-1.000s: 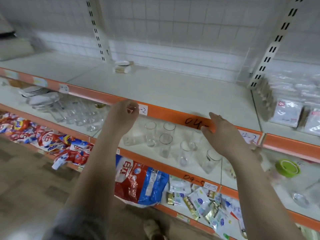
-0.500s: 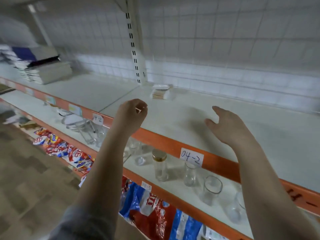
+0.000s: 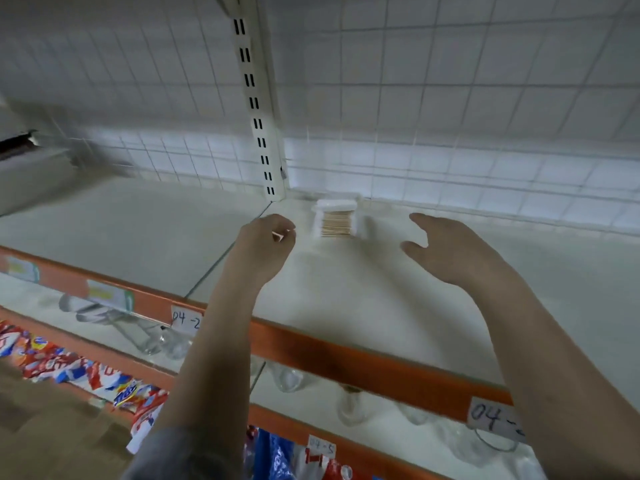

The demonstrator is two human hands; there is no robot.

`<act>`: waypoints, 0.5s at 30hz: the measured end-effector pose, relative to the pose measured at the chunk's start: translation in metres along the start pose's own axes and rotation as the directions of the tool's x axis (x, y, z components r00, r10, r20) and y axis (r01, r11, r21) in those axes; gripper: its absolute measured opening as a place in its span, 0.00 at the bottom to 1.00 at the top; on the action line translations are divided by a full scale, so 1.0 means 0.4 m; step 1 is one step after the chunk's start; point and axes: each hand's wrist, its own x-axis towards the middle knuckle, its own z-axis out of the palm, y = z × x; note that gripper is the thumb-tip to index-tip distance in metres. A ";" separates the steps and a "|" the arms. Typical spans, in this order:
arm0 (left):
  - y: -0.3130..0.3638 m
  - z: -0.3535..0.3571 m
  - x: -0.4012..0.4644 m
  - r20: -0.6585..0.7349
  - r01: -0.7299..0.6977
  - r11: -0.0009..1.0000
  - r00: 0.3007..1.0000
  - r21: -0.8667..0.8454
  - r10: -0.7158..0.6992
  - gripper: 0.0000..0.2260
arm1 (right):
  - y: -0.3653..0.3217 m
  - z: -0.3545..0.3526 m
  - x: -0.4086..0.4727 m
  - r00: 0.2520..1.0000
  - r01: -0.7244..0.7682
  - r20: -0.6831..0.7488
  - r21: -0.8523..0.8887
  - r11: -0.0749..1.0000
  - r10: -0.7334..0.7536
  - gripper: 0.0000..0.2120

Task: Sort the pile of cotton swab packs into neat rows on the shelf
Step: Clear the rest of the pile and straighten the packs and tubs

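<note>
One clear cotton swab pack (image 3: 335, 219) with wooden sticks and white tips stands at the back of the white top shelf (image 3: 346, 292), just right of the slotted upright. My left hand (image 3: 265, 245) hovers over the shelf a little left of the pack, fingers curled, pinching a small pale item that is too small to identify. My right hand (image 3: 445, 247) hovers to the right of the pack with fingers spread and holds nothing. Neither hand touches the pack.
An orange shelf edge (image 3: 346, 362) with handwritten labels runs across the front. Drinking glasses (image 3: 349, 403) stand on the shelf below, and colourful snack bags (image 3: 86, 372) lie on the one under that. A wire grid back wall (image 3: 450, 116) closes the rear.
The view has swung up and left onto the top shelf. Both hands have moved from the shelf edge forward over the shelf, closer to the swab pack.
</note>
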 end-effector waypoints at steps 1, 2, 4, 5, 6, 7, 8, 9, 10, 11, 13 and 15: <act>-0.009 0.000 0.021 0.020 -0.027 0.999 0.999 -0.019 0.027 0.08 | -0.015 0.005 0.015 1.000 -0.007 -0.017 -0.018 1.000 0.007 0.26; -0.016 -0.001 0.040 0.041 -0.052 0.998 0.998 -0.039 0.054 0.08 | -0.029 0.009 0.029 0.999 -0.017 -0.032 -0.030 0.999 0.016 0.26; -0.029 -0.003 0.074 0.081 -0.093 0.993 0.992 -0.079 0.100 0.06 | -0.056 0.018 0.061 0.998 -0.037 -0.055 -0.041 0.998 0.034 0.26; -0.036 -0.004 0.089 0.099 -0.098 0.990 0.989 -0.103 0.108 0.06 | -0.071 0.023 0.077 0.997 -0.041 -0.060 -0.044 0.998 0.039 0.26; -0.042 -0.005 0.102 0.114 -0.095 0.987 0.987 -0.129 0.110 0.05 | -0.085 0.028 0.096 0.998 -0.038 -0.061 -0.050 0.998 0.035 0.26; -0.048 -0.005 0.113 0.127 -0.096 0.984 0.985 -0.150 0.115 0.05 | -0.097 0.032 0.115 0.998 -0.025 -0.060 -0.061 0.998 0.021 0.27; -0.053 -0.004 0.122 0.138 -0.101 0.981 0.983 -0.164 0.124 0.05 | -0.108 0.037 0.137 0.998 -0.005 -0.058 -0.073 0.997 0.000 0.27; -0.058 -0.004 0.129 0.147 -0.110 0.979 0.980 -0.171 0.135 0.05 | -0.116 0.042 0.158 0.998 0.017 -0.056 -0.085 0.996 -0.022 0.28; -0.063 -0.003 0.135 0.156 -0.116 0.978 0.977 -0.175 0.144 0.05 | -0.121 0.046 0.179 0.998 0.035 -0.050 -0.092 0.995 -0.039 0.28; -0.067 -0.004 0.139 0.165 -0.120 0.977 0.975 -0.177 0.150 0.05 | -0.123 0.052 0.200 0.998 0.045 -0.043 -0.092 0.995 -0.050 0.28; -0.072 -0.004 0.148 0.185 -0.122 0.977 0.971 -0.176 0.154 0.05 | -0.116 0.064 0.237 0.998 0.053 -0.029 -0.071 0.996 -0.056 0.30; -0.076 -0.004 0.154 0.204 -0.126 0.979 0.966 -0.158 0.157 0.06 | -0.106 0.076 0.267 0.998 0.064 -0.014 -0.028 0.998 -0.064 0.31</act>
